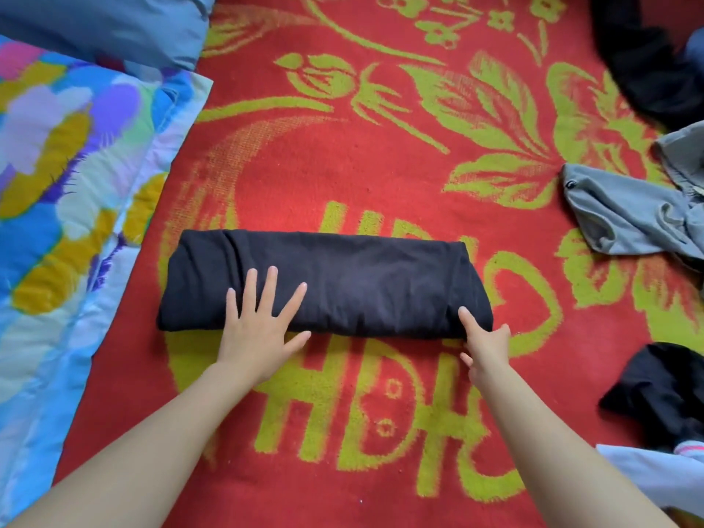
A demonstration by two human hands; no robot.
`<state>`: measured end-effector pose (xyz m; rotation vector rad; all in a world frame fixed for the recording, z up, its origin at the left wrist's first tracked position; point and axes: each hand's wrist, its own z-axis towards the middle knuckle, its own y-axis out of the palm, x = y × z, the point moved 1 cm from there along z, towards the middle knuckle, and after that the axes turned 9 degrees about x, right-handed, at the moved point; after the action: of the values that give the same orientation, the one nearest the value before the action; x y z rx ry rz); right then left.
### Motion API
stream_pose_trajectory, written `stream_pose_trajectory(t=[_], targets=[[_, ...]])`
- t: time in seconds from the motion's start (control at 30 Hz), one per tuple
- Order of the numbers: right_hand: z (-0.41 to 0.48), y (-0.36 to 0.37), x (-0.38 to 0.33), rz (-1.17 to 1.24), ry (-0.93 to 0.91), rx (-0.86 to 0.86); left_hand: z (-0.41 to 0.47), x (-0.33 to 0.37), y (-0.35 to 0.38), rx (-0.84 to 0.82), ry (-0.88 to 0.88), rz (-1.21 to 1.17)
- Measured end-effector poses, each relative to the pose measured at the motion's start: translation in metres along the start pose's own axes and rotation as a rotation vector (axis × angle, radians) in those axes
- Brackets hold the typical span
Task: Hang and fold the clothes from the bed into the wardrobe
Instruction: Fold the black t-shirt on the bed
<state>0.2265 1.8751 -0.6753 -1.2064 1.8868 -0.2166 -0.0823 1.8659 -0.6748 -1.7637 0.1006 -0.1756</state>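
Observation:
A black garment (343, 276) lies folded into a long flat band across the red and green bedspread (343, 146). My left hand (259, 329) lies flat with spread fingers on the band's near left part, pressing it down. My right hand (484, 344) is at the band's near right corner, its forefinger on top of the cloth and its other fingers curled at the edge, pinching the corner.
A grey garment (628, 219) lies crumpled at the right. More dark clothes sit at the top right (647, 62) and at the right edge (663, 394), with pale cloth (655, 474) below. A colourful quilt (64, 207) and a blue pillow (103, 24) fill the left.

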Motion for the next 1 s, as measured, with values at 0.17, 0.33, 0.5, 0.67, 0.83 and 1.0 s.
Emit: stream_pose_trajectory(t=[0.17, 0.33, 0.5, 0.67, 0.83, 1.0], targets=[[0.012, 0.011, -0.004, 0.198, 0.127, 0.045, -0.002, -0.03, 0.02, -0.243, -0.099, 0.106], [0.035, 0.006, -0.003, 0.299, 0.194, 0.144, -0.004, -0.047, 0.024, -0.312, -0.072, 0.101], [0.025, -0.006, -0.002, 0.327, 0.148, 0.131, -0.005, -0.051, 0.018, -0.242, -0.042, 0.049], [-0.036, -0.005, -0.046, 0.162, -0.328, 0.252, -0.027, -0.065, 0.022, 0.066, 0.071, 0.03], [-0.146, 0.042, -0.07, 0.1, -1.039, 0.182, -0.058, -0.082, 0.022, 0.14, -0.13, -0.069], [-0.248, 0.12, -0.031, -0.058, -1.552, -0.181, -0.073, -0.111, 0.015, 0.254, -0.453, -0.294]])
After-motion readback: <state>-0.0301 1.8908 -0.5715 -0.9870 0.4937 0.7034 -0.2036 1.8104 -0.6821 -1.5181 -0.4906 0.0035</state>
